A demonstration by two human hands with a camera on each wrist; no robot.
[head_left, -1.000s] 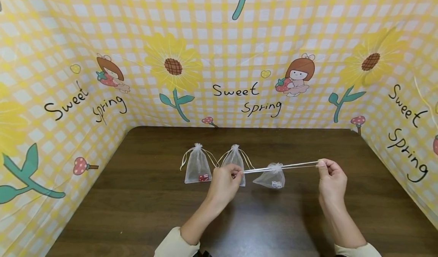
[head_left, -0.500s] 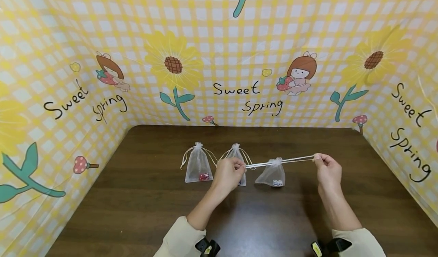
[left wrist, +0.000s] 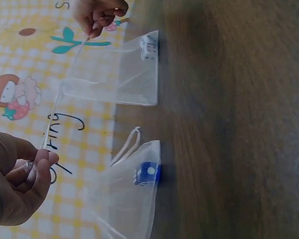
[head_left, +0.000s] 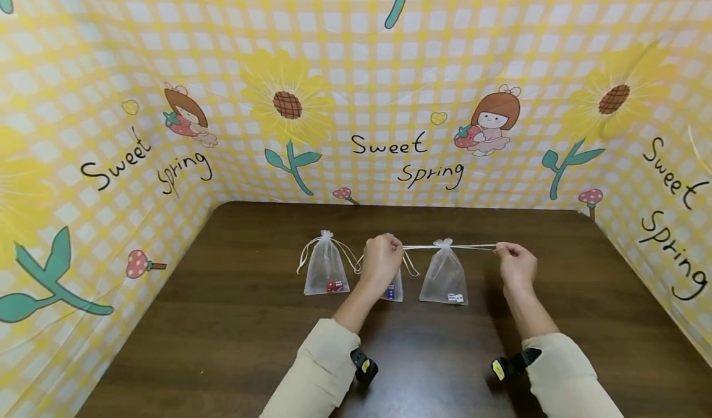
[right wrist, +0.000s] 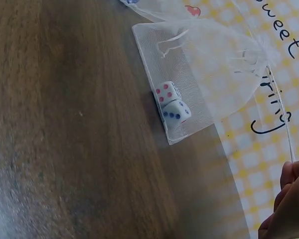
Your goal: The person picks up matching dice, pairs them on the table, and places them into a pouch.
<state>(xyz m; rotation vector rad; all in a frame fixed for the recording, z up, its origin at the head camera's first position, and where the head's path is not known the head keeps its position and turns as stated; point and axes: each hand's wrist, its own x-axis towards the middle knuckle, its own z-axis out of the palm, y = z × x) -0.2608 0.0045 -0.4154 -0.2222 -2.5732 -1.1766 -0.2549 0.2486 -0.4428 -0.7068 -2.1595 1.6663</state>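
A sheer white drawstring bag (head_left: 443,272) with white dice (head_left: 455,298) at its bottom stands with its neck gathered tight. My left hand (head_left: 382,262) pinches the drawstring ends on the left, and my right hand (head_left: 518,266) pinches those on the right. Between them the cord (right wrist: 284,112) runs taut through the bag's neck. Behind my left hand, partly hidden by it, is a second sheer bag (left wrist: 122,194) holding blue dice (left wrist: 147,174). Farther left, a third sheer bag (head_left: 324,266) with red dice (head_left: 335,286) has its cream cords looped out at both sides.
All three bags are in a row on the dark wooden table (head_left: 267,356). A yellow checked cloth (head_left: 367,96) printed with flowers walls in the back and both sides. Each sleeve carries a black wrist strap with a small camera (head_left: 364,366).
Both hands have moved away from me, toward the back, and a little closer together. The bag with white dice has gone from slumped to straight, its neck farther back. The cord stays taut.
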